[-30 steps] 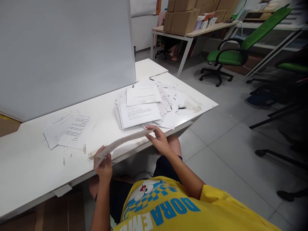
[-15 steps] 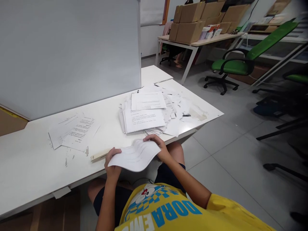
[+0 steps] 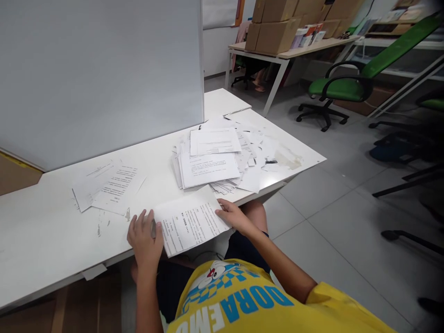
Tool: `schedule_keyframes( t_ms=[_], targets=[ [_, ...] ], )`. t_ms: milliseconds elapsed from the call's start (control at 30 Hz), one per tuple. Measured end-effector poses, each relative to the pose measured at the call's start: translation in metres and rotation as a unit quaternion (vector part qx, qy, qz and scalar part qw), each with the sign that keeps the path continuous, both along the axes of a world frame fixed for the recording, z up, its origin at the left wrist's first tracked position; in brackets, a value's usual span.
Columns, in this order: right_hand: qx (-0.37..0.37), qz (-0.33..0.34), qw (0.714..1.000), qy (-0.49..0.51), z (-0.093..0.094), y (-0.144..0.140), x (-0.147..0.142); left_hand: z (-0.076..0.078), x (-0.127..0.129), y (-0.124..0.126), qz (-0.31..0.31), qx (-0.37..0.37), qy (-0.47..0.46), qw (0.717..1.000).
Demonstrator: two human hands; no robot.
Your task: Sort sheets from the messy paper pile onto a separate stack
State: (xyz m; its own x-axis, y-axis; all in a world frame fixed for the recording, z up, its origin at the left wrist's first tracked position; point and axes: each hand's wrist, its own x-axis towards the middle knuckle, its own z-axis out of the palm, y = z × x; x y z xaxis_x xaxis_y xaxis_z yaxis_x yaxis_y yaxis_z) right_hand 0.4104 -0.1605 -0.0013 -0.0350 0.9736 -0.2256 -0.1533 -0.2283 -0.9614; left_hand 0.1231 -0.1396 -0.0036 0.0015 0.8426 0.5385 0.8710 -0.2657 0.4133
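Note:
A printed sheet of paper [image 3: 190, 219] lies at the front edge of the white table [image 3: 104, 245], its lower part reaching past the edge toward my lap. My right hand [image 3: 233, 216] pinches its right edge, thumb on top and fingers underneath. My left hand [image 3: 145, 238] is open beside the sheet's left edge, fingers stretched out over the table edge and thumb near the paper. A stack of papers [image 3: 210, 169] lies just beyond the sheet, with a smaller bundle [image 3: 215, 141] on top. Two loose printed sheets [image 3: 116, 187] lie farther left.
A tall grey-white panel [image 3: 104, 78] stands along the table's back. Scattered papers [image 3: 255, 152] spread right of the stack. Cardboard boxes [image 3: 274, 34] fill another table behind. A green office chair [image 3: 342, 88] stands on the tiled floor at right. A brown box [image 3: 17, 173] sits at far left.
The sheet, curved and held up in both hands before, now lies flatter with its print showing. My left hand has let go and moved left; my right hand still grips the sheet.

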Motion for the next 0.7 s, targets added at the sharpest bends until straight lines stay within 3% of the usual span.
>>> schedule_keyframes(
  t_ms=[200, 533, 700],
  targets=[
    [-0.010, -0.015, 1.000, 0.015, 0.002, -0.007, -0.004, -0.013, -0.003, 0.011, -0.024, -0.007, 0.086, 0.996],
    [0.006, -0.029, 0.998, -0.062, -0.007, -0.005, 0.009, -0.013, 0.005, 0.015, 0.019, -0.050, 0.057, 0.997],
    [0.006, -0.038, 0.998, -0.055, -0.007, -0.006, 0.010, -0.013, 0.010, 0.016, 0.043, -0.052, 0.061, 0.996]
  ],
)
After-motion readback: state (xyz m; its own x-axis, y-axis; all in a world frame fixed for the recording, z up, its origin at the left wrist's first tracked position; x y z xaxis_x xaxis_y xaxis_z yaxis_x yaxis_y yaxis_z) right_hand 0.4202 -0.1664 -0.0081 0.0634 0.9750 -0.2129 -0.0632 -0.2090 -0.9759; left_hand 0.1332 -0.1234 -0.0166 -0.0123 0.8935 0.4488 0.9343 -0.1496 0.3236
